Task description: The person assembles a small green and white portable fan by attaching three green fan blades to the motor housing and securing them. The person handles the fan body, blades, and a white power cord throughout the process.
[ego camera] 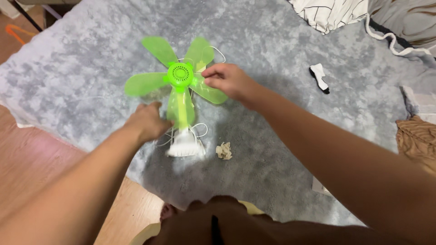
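A grey plush blanket (281,136) covers most of the scene, with wooden floor (27,154) showing along its near-left edge; on the blanket, just right of the fan's base, lies a small crumpled scrap of pale paper (223,150); farther right and towards the far side sits a small white and black object (319,77), well apart from both hands; a striped white cloth (331,13) is bunched at the far right corner, and a brownish fabric (415,136) lies at the right edge; nothing stands between the hands and the fan.

The fan (180,86) is small, of translucent bright green plastic, with five rounded blades around a round vented hub; a green stem runs down towards the near side to a white ribbed base (184,146); a thin white cord (200,131) loops about the base and shows again behind the far blades; the fan is held upright over the middle of the blanket.

The right hand (229,80) comes in from the right; its fingers are curled and pinched on the edge of the right-hand blade, just beside the hub. The left hand (147,121) reaches from the near left; its fingers are closed against the lower stem, just above the white base, though the grip itself is partly hidden behind the hand.
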